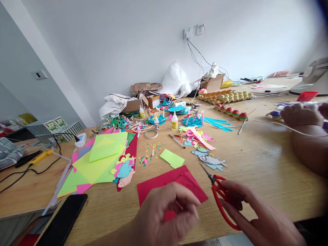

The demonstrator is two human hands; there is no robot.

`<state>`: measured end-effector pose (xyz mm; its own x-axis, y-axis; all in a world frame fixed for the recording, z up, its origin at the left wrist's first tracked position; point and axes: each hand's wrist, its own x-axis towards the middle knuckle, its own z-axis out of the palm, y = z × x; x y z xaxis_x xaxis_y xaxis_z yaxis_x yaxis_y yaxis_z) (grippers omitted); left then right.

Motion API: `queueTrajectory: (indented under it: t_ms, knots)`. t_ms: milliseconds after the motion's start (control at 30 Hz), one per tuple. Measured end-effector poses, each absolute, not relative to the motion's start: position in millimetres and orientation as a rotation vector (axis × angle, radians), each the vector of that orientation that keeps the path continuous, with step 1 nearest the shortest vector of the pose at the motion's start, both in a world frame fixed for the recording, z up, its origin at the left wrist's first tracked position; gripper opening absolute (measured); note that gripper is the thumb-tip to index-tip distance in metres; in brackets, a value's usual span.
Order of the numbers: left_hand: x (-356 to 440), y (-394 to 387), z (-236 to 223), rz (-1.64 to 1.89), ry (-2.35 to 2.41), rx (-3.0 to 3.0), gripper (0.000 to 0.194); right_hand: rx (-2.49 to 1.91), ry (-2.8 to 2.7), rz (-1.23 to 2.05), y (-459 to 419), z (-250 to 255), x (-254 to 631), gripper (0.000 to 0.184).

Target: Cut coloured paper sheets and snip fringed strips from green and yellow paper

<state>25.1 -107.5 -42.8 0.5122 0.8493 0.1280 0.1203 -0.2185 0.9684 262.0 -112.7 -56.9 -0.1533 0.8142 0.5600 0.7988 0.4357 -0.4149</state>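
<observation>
My right hand (256,213) grips a pair of red-handled scissors (222,201), with fingers in the handles. The dark blades point up and left, above the bare wood. Over a sheet of red paper (160,189) hovers my left hand (171,213), fingers curled and a gap between thumb and forefinger; nothing shows in it. A folded or cut piece lies on the red sheet's right half, partly hidden by that hand. Beyond it lies a small lime-green paper piece (172,158). Grey-blue paper fish (211,160) lie just past the scissor tips.
Coloured paper sheets (89,167) are stacked at left, topped by cut-out paper fish (124,172). A black phone (65,218) lies at the near left edge. Glue bottles (174,122), a pen (176,141) and scraps stand or lie mid-table. Another person's arm (307,136) rests at right.
</observation>
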Motion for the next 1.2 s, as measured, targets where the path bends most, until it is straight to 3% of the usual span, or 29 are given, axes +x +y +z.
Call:
queueTrajectory:
  t_ms: [67, 167, 400, 767, 1033, 1200]
  knots:
    - [45.4, -86.4, -24.2, 0.677, 0.652, 1.304, 0.034, -1.284, -1.974, -0.029, -112.5, -55.7, 250.9, 0.019]
    - [61.5, -79.3, -32.6, 0.634, 0.592, 1.130, 0.038, -1.146, -2.078, -0.136, -109.4, -59.6, 236.5, 0.019]
    - [66.8, -75.8, -59.5, 0.693, 0.696, 1.145, 0.030, -1.052, -2.171, -0.225, -103.5, -64.1, 225.2, 0.024]
    - [57.8, -72.9, -53.6, 0.837, 0.871, 1.310, 0.027, -1.176, -2.097, -0.241, -114.9, -71.9, 227.8, 0.027]
    - [60.4, -76.0, -61.2, 0.830, 0.866, 1.227, 0.028, -1.131, -1.917, -0.055, -123.3, -70.3, 225.7, 0.021]
    - [65.2, -79.6, -63.8, 0.776, 0.772, 1.230, 0.031, -1.216, -1.780, 0.476, -120.0, -69.9, 218.0, 0.027]
